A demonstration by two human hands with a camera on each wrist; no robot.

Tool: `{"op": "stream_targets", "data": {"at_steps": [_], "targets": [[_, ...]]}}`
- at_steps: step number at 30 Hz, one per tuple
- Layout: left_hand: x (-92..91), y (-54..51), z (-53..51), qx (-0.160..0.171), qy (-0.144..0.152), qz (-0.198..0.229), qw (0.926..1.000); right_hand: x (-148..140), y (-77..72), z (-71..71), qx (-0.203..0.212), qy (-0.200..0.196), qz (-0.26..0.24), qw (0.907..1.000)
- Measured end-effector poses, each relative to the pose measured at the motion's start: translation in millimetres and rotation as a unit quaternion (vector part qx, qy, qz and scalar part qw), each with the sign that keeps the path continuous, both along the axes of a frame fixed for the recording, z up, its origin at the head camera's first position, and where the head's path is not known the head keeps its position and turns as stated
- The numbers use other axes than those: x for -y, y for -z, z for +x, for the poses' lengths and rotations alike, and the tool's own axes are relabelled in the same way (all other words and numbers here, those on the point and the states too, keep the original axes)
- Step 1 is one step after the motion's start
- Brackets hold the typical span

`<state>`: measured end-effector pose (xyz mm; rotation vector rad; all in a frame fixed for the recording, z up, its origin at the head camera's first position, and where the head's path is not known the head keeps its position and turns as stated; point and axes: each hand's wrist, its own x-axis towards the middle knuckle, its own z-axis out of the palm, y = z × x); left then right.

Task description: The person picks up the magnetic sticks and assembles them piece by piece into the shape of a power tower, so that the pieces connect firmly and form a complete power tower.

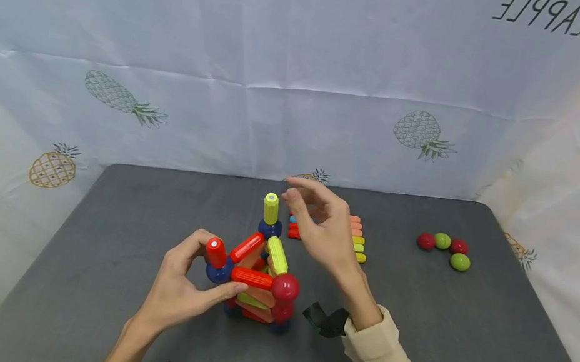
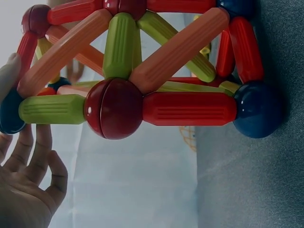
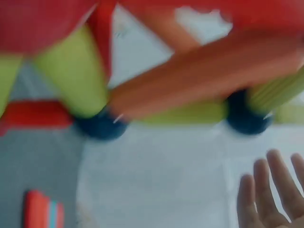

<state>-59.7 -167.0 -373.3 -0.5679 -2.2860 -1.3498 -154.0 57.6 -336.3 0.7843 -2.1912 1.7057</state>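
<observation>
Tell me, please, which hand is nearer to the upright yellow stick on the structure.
Right: the right hand hovers just to the right of the upright yellow stick. The left hand is farther off, to its front left, holding the structure.

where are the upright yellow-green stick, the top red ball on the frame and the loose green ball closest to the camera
upright yellow-green stick (image 1: 271, 210): head view, middle of its side
top red ball (image 1: 286, 287): head view, middle of its visible face
loose green ball (image 1: 460, 262): head view, middle of its visible face
</observation>
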Motion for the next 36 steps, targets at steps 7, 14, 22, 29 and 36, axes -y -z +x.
{"op": "stream_targets", "data": {"at_steps": [7,14,22,29,36], "targets": [[-2.3,-0.1,1.2,-0.011,-0.008,0.005,0.9999,-4.4,51.8,-32.9,0.009,0.087,0.188,0.9783],[-6.1,-1.1,2.5,-0.015,-0.017,0.000,0.9997,-7.6,97.1,-44.3,0.035,0.094,0.385,0.9175],[-6.5,-1.3,3.6,-0.012,-0.022,-0.002,0.9997,-6.2,104.5,-43.7,0.057,0.068,0.418,0.9039],[-5.8,-1.3,2.4,-0.018,-0.019,0.001,0.9997,-5.4,94.2,-36.8,0.096,0.044,0.408,0.9067],[-6.7,-1.7,1.8,-0.023,-0.023,-0.002,0.9995,-15.4,54.0,-14.4,0.056,0.027,0.230,0.9712]]}}
